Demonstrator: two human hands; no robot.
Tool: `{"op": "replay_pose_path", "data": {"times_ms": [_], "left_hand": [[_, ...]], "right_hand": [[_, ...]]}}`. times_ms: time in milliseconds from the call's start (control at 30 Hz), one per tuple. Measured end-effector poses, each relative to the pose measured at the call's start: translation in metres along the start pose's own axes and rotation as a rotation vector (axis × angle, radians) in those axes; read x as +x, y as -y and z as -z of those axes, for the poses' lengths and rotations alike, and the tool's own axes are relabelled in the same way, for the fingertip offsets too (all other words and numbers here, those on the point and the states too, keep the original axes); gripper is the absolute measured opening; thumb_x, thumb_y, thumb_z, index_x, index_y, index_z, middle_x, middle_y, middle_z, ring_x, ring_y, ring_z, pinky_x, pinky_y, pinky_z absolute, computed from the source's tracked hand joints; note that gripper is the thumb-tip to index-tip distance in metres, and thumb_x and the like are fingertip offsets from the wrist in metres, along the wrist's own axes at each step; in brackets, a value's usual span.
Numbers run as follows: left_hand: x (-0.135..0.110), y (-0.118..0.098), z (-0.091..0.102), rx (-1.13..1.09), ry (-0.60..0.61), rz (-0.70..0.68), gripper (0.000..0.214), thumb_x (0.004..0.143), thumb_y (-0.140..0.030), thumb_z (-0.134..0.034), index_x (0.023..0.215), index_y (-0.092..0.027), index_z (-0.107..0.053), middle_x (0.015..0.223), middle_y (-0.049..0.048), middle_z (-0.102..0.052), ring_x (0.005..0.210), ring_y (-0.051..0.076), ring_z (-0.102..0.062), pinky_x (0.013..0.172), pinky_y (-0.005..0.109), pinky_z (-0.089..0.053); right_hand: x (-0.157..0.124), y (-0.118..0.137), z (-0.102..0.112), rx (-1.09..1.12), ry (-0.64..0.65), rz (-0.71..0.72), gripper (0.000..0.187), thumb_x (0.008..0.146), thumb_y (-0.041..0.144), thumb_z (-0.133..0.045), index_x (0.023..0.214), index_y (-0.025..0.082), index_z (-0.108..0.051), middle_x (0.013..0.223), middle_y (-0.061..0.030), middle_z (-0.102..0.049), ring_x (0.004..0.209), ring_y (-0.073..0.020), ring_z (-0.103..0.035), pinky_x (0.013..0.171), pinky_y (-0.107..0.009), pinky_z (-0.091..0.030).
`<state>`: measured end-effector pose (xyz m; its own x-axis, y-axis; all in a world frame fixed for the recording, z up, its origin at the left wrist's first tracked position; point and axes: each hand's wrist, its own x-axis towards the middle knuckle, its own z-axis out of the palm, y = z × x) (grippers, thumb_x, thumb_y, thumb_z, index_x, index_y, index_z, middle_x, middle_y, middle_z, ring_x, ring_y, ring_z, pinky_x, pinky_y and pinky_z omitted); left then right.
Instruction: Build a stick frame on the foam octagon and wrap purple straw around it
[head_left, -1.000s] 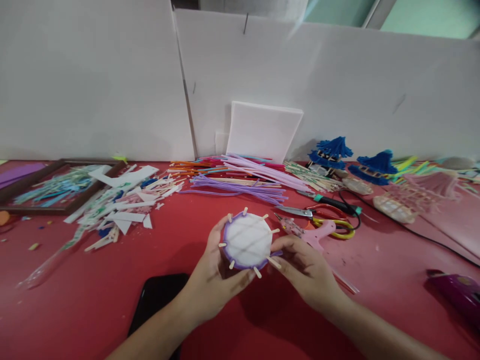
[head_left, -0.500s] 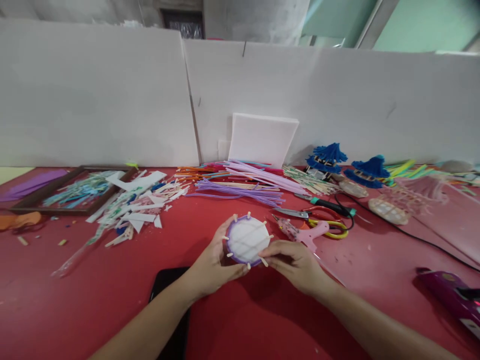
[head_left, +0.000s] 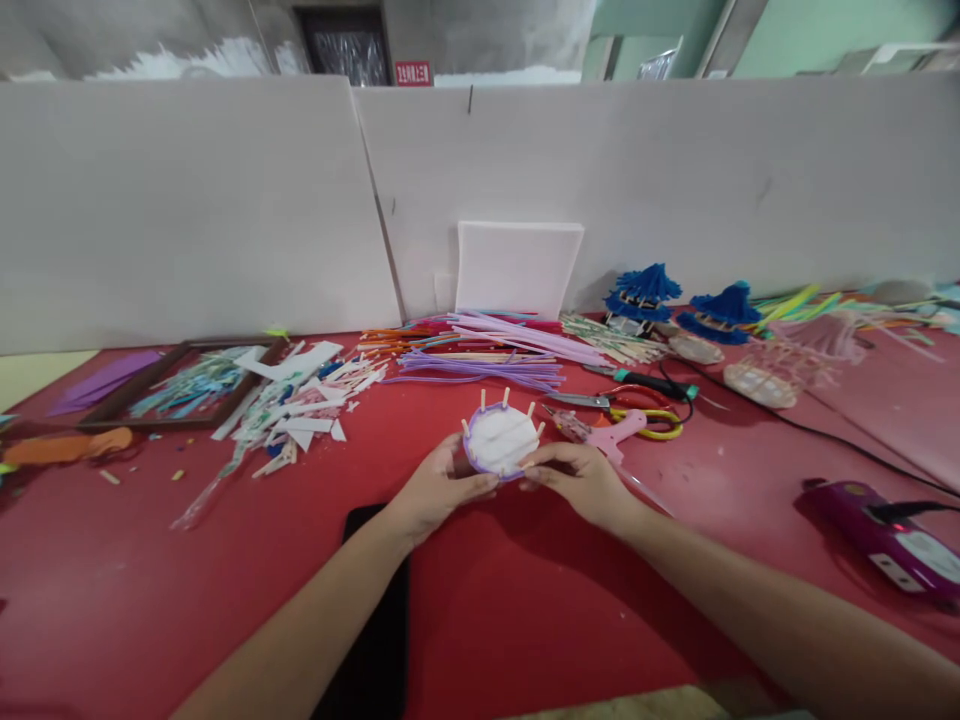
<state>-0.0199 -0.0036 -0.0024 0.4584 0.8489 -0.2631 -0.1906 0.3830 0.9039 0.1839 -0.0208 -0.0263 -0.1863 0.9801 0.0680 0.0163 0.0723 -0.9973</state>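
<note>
Gripping a White Disc (head_left: 501,440) with Two Bare Hands over a Red Tabletop (head_left: 517,610)

Clamps the disc on its left side with the left hand (head_left: 435,490), thumb at the near edge and fingers round the left. Pinches the right edge with the right hand (head_left: 589,483), thumb and fingertips close together; cannot tell from this angle exactly what lies between them. Raises the disc just above the tabletop, near the middle of the view, tilted to show its pale face. Shows also a purple band (head_left: 469,440) around the rim and pale sticks (head_left: 483,398) poking up along it. Works just in front of purple stems (head_left: 487,369), with white sheets (head_left: 517,268) leaning upright behind them against a pale panel (head_left: 675,180). Has to the right of the disc a pink glue gun (head_left: 616,436) and scissors (head_left: 581,400), with two blue-roofed models (head_left: 643,290) farther back. Leaves white and pink scraps (head_left: 304,410) at left, beside a brown frame (head_left: 169,422). Reaches past a flat black object (head_left: 382,640), partly hidden under the left forearm. Includes a purple power strip (head_left: 885,540) at far right.
</note>
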Motion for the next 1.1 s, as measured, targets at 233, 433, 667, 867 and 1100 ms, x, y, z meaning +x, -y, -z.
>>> {"op": "replay_pose_path", "data": {"times_ms": [233,433,667,867,1100], "left_hand": [[-0.0011,-0.0032,-0.0009,0.026,0.028,-0.006,0.047,0.066,-0.022,-0.077,0.109,-0.019,-0.059,0.105,0.0073,-0.068,0.088,0.017,-0.064,0.074,0.026,-0.05],[-0.0008,-0.0036,0.0036,0.055,0.056,0.017,0.037,0.067,-0.024,-0.077,0.101,-0.017,-0.064,0.093,0.0076,-0.07,0.079,0.017,-0.065,0.073,0.028,-0.051],[-0.0006,-0.0049,0.0054,0.072,0.069,0.028,0.045,0.066,-0.025,-0.078,0.106,-0.016,-0.061,0.088,0.0063,-0.07,0.073,0.014,-0.064,0.069,0.026,-0.052],[0.0013,-0.0004,0.0039,0.07,0.068,0.072,0.043,0.069,-0.024,-0.075,0.108,-0.017,-0.057,0.084,0.0052,-0.07,0.073,0.014,-0.066,0.067,0.025,-0.053],[-0.0004,-0.0009,0.002,0.071,0.063,0.093,0.044,0.07,-0.022,-0.074,0.109,-0.018,-0.055,0.083,0.0047,-0.071,0.077,0.016,-0.068,0.069,0.026,-0.053]], "right_hand": [[0.0007,0.0009,-0.0036,-0.024,-0.013,0.031,0.023,0.071,0.039,-0.07,0.078,0.018,-0.069,0.073,-0.0021,-0.071,0.064,-0.0158,-0.069,0.067,-0.029,-0.057],[0.0007,0.0003,-0.0037,-0.057,0.003,0.047,0.022,0.07,0.04,-0.07,0.078,0.019,-0.07,0.073,-0.0019,-0.071,0.065,-0.0157,-0.068,0.067,-0.029,-0.056],[0.0021,-0.0005,-0.0036,-0.065,0.02,0.054,0.019,0.072,0.036,-0.07,0.077,0.018,-0.07,0.069,-0.0015,-0.071,0.063,-0.015,-0.068,0.064,-0.027,-0.055],[0.0005,-0.0074,0.0004,-0.075,0.025,0.039,0.018,0.074,0.035,-0.069,0.081,0.019,-0.07,0.071,-0.0012,-0.071,0.065,-0.0145,-0.067,0.067,-0.027,-0.055],[-0.0016,-0.0044,0.0003,-0.075,0.029,0.035,0.019,0.073,0.037,-0.069,0.08,0.02,-0.071,0.075,-0.0023,-0.072,0.065,-0.0153,-0.068,0.066,-0.027,-0.056]]}}
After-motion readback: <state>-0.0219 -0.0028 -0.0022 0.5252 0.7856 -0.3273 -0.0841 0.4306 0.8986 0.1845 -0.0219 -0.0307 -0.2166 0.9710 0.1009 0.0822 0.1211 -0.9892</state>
